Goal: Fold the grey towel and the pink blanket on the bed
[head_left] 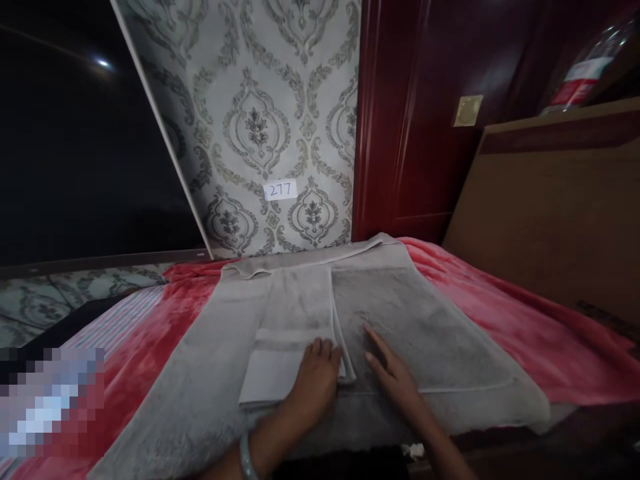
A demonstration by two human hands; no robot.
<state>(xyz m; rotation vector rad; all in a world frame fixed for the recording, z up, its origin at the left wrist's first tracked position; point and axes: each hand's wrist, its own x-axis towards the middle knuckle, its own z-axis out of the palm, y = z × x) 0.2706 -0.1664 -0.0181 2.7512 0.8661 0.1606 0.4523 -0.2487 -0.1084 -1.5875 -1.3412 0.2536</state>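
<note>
A grey towel (295,300) with a paler woven band lies partly folded, its left part stacked in layers and its right part spread flat. Curled over the right edge of the folded layers, near the front, my left hand (317,373) grips the towel. A light bracelet circles that wrist. My right hand (393,377) is just to the right, low over the flat part, thumb and fingers apart and nothing held. Whether its fingertips touch the fabric is hard to tell. Beneath the towel spreads a larger grey cloth (195,380).
A red plush blanket (480,300) shows on both sides under the grey cloth. Behind stands a patterned wall with a paper label (280,189) reading 277. A dark screen (90,147) is at left. On the right, a cardboard box (550,213) has a plastic bottle (583,77) above it.
</note>
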